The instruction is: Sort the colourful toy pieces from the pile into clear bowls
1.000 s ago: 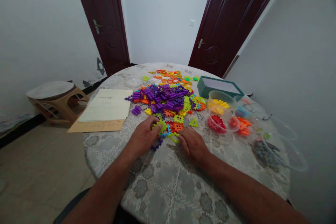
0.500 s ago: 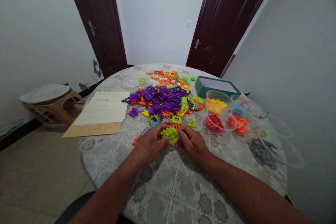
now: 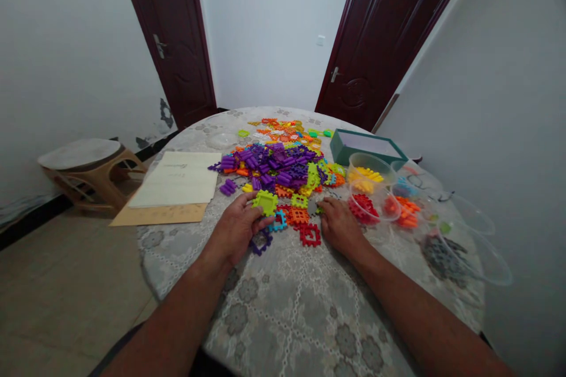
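Note:
Between the thumb and fingers of my left hand (image 3: 236,225) is a lime-green square interlocking piece (image 3: 265,203), held just above the table. A blue frame piece (image 3: 279,221) and a dark purple frame piece (image 3: 262,242) lie close to that hand. My right hand (image 3: 340,225) rests on the tablecloth, its fingertips closed over a small green triangle piece (image 3: 319,210), mostly hidden. An orange window piece (image 3: 299,215) and a red frame piece (image 3: 310,235) lie between the hands, with a green window piece (image 3: 299,201) just behind.
A heap of purple pieces (image 3: 274,165) covers the table's middle. Clear tubs (image 3: 374,168) with yellow, red, orange and grey parts stand right. Behind them is a green box (image 3: 354,150). Paper sheets (image 3: 177,179) lie left, and a stool (image 3: 92,171) stands beyond the table's edge.
My hands have moved apart. The left carries the green square piece left and away from me; the right has moved right onto the green triangle. The pieces between them are now uncovered.

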`<state>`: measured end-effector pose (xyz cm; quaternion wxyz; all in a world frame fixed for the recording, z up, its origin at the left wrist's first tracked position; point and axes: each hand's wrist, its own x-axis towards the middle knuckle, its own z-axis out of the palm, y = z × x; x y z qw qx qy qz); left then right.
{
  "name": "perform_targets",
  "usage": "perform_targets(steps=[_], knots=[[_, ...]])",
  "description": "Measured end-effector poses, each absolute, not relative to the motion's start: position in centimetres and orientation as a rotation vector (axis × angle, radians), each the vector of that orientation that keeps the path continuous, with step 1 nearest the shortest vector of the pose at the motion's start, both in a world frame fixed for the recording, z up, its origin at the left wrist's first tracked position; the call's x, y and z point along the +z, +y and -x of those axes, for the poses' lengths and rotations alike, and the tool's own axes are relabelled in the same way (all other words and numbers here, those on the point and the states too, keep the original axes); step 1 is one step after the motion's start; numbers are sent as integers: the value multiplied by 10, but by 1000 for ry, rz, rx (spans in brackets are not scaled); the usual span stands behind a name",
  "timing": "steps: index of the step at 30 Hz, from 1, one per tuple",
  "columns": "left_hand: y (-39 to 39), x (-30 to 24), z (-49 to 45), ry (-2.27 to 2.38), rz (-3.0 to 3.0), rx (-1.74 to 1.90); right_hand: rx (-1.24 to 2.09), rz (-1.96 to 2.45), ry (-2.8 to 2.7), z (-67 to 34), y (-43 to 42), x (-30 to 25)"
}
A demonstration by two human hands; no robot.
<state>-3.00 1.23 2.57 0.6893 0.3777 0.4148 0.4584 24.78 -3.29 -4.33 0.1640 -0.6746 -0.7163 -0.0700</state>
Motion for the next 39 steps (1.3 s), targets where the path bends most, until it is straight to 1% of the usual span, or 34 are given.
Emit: perform_targets(steps=[6, 11, 13, 17, 19, 22, 26, 29, 31, 36, 39], knots=[[12, 23, 30, 889, -814, 996, -213, 1821, -2046, -242, -34, -36], [8, 24, 27, 886, -830, 971, -123, 1615, -1820, -235, -38, -25], [6, 23, 26, 882, -862, 950, 29, 1528, -1680, -228, -43, -21], [3, 18, 25, 881, -994, 857, 579, 1388, -1346, -204, -55, -19], [1, 15, 23, 878, -1074, 802, 793, 1310, -1235, -193, -59, -20], [-4, 13, 20, 875, -1189, 734, 968, 1261, -1167, -183, -61, -20], [-10, 8, 13, 852, -1306, 712, 1073, 1290, -1165, -181, -59, -22], [-13, 6, 9, 868, -1353, 722, 1022, 1328, -1277, -184, -59, -25], [-13, 6, 8, 858, -1316, 742, 872, 1370, -1417, -188, -58, -24], [-4, 5, 13, 895, -1120, 891, 139, 1394, -1829, -210, -44, -28], [2, 7, 17, 902, -988, 961, -90, 1436, -1990, -220, -35, -40]])
